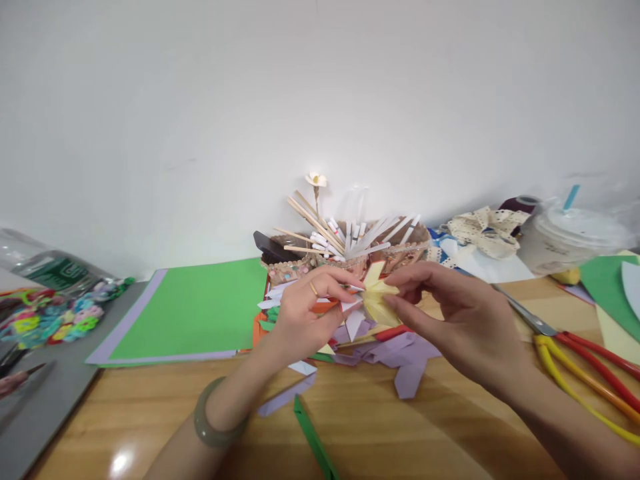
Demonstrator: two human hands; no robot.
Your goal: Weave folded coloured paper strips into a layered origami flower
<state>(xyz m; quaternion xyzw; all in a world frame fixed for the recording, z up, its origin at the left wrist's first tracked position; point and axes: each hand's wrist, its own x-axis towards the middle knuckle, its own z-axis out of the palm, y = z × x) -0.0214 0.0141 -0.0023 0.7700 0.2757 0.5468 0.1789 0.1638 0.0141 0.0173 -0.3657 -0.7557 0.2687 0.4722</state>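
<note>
Hands: two, left hand [305,310] and right hand [460,320], raised together just above the table, in front of the basket.
Left grip: thumb and forefinger pinched shut on the left edge of the yellow folded paper [377,297]; other fingers curled under.
Right grip: thumb and forefinger closed on the right side of the same paper; remaining fingers loosely bent.
Yellow folded paper: one, pleated into points, held in the air between both hands.
Jewellery: one gold ring [313,288] on a left finger; one pale green bangle [213,420] on the left wrist.
Purple paper pieces [405,360]: several, overlapping beneath the hands, exact count unclear.
Green strip [313,437]: one, lying near the front edge.
Basket [295,267]: one, filled with many wooden sticks and white rolled tubes; one paper flower [316,179] standing above them.
Green sheet [200,307]: one, flat, lying on one lilac sheet [135,320].
Scissors [575,353]: red and yellow handles to the right, number of pairs hard to tell.
Drink cup [570,240]: one, lidded, with a blue straw, far right.
Lace ribbon [485,230]: one cream bundle beside the cup.
Plastic bag [55,317]: one, with many colourful small bits, far left.
Surface: glossy wooden table [400,433], one grey mat [45,400] at its left end.
Room: plain white wall [300,100] directly behind the table.
</note>
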